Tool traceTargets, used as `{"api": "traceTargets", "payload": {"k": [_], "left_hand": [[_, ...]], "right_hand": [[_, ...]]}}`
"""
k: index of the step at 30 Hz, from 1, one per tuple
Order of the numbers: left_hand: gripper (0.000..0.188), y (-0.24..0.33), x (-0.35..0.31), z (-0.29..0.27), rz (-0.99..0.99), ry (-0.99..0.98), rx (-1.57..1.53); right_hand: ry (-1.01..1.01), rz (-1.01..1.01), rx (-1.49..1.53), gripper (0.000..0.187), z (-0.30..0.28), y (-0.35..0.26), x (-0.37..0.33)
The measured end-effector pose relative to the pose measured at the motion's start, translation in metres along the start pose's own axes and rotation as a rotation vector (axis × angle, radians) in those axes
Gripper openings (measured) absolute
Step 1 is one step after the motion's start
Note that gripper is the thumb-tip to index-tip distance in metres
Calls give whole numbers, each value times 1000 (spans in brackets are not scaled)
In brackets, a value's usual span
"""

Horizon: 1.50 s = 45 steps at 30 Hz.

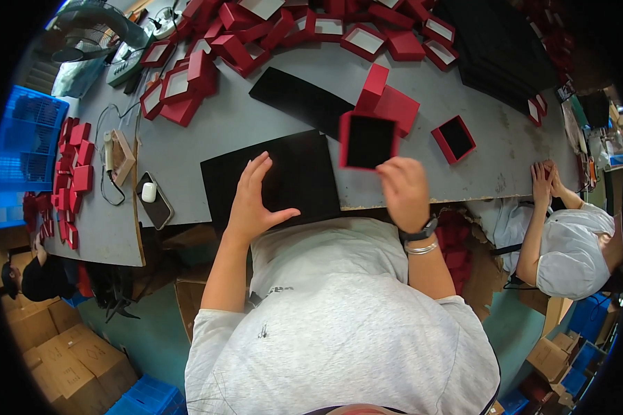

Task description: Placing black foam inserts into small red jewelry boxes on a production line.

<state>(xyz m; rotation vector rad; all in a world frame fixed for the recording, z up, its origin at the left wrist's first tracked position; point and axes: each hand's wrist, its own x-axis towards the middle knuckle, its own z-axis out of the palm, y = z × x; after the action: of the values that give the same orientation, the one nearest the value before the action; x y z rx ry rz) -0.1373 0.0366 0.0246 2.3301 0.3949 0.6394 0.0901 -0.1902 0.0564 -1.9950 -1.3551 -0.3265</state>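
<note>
My left hand (pixel 251 197) rests over a square black pad (pixel 301 169) at the table's front edge, its thumb and fingers spread with nothing between them. With pinched fingers, my right hand (pixel 405 194) grips the lower right corner of a red box (pixel 369 142) whose inside is black. That box is tilted to show its opening and overlaps the end of a long black foam-like strip (pixel 298 98). Just behind it are other red box pieces (pixel 398 109), one standing on another. Farther right, a smaller red box with a black inside (pixel 454 140) lies apart.
Many red boxes with white insides (pixel 363 41) pile along the far side. Black sheets (pixel 498 52) are stacked at the far right. A phone with a white earbud case (pixel 149 192) lies left, near a corded tool (pixel 109 149). A co-worker (pixel 567 242) sits at right.
</note>
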Motion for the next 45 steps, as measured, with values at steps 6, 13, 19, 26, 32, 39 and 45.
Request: {"api": "traceTargets", "payload": {"k": [6,13,19,26,32,39,45], "left_hand": [[104,15,12,-29,172,-85,327],[109,8,0,-45,-286,-237,536],[101,-11,-15,-30,-191,-34,461],[101,-1,-19,-21,-202,279,3],[103,33,7,-8,33,193,-40],[95,53,39,12,149,28,227],[94,66,52,28,196,-34,250]], "right_hand": [[266,314,-408,31,-42,96,2],[-91,188,-205,83,12,114,53],[-366,583,-231,97,42,114,71],[81,915,1725,59,24,26,16],[-408,1091,1771,61,60,-47,-5],[-156,357,467,66,44,-48,0],[-273,703,1043,56,51,-53,11]]}}
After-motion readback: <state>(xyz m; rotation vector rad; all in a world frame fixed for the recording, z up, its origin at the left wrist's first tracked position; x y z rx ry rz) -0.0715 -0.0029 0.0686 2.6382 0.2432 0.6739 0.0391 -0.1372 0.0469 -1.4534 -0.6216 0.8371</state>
